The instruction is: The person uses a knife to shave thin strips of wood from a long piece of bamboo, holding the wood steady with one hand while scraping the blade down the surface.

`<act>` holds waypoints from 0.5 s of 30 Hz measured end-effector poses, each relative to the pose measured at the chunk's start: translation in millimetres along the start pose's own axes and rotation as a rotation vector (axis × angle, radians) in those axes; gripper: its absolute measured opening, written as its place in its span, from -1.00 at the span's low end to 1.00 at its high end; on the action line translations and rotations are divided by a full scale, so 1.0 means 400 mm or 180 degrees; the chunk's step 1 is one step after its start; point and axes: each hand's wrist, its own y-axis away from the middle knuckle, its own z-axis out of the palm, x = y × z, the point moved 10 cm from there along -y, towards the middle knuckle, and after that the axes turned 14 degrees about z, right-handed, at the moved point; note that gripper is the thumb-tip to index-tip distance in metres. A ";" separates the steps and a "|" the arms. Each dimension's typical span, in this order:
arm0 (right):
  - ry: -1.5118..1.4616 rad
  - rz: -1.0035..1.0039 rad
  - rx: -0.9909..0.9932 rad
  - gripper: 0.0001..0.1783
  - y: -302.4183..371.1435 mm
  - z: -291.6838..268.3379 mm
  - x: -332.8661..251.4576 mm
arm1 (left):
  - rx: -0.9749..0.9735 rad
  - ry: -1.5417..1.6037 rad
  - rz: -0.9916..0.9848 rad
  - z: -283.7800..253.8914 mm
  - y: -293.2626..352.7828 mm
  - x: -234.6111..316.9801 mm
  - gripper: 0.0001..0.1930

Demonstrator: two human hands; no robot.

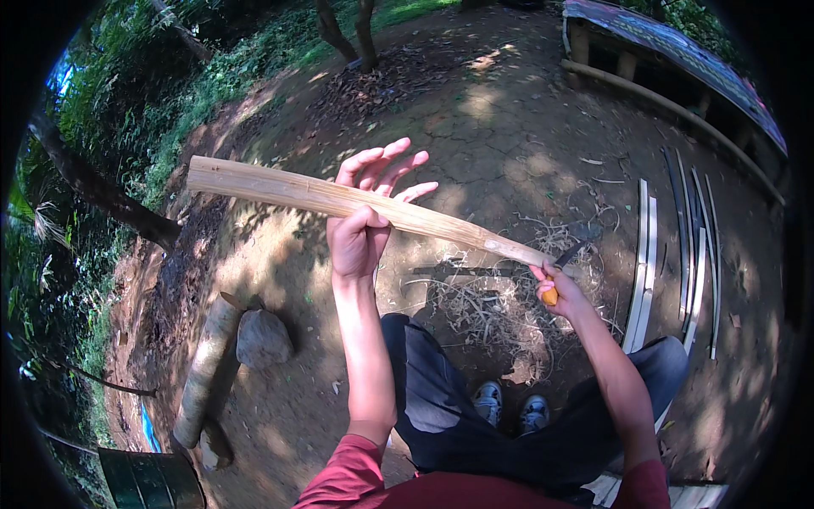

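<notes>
A long pale slat of split bamboo [288, 188] slants across in front of me, wide at its left end and narrow at its right. My left hand [363, 222] holds it near the middle, thumb on the near side and the other fingers loosely raised beyond it. At the narrow end, my right hand [561, 293] is closed around the orange handle of a knife [570, 255]. The knife's dark blade points up and right, next to the slat's tip. Whether the blade touches the slat, I cannot tell.
Curly shavings [500, 310] lie on the dirt ahead of my feet. Several long strips [642, 271] rest at the right. To the left are a log [209, 365], a stone [263, 338] and a dark green container [151, 479]. A low bamboo-framed structure [670, 93] stands far right.
</notes>
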 end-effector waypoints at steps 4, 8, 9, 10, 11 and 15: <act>0.0266 0.0105 -0.0113 -0.70 0.015 0.024 0.015 | -0.0003 -0.0128 -0.0029 0.005 -0.010 -0.008 -0.36; -0.0165 0.0568 0.0082 -0.74 0.029 0.012 0.056 | -0.0127 -0.0295 0.0002 0.025 -0.033 -0.023 -0.51; 0.0052 0.0468 0.0201 -0.78 0.038 0.009 0.059 | -0.0071 -0.0393 0.0076 0.018 -0.035 -0.020 -0.58; -0.0034 0.0470 0.0244 -0.78 0.045 0.009 0.069 | 0.0003 -0.0385 0.0198 0.004 -0.037 -0.015 -0.61; -0.0121 0.0477 0.0291 -0.79 0.058 0.015 0.082 | 0.0087 -0.0380 0.0314 -0.013 -0.037 -0.010 -0.64; 0.0189 0.0102 0.0170 -0.82 0.130 0.083 0.069 | 0.0453 -0.0870 0.0173 -0.041 -0.029 -0.017 -0.75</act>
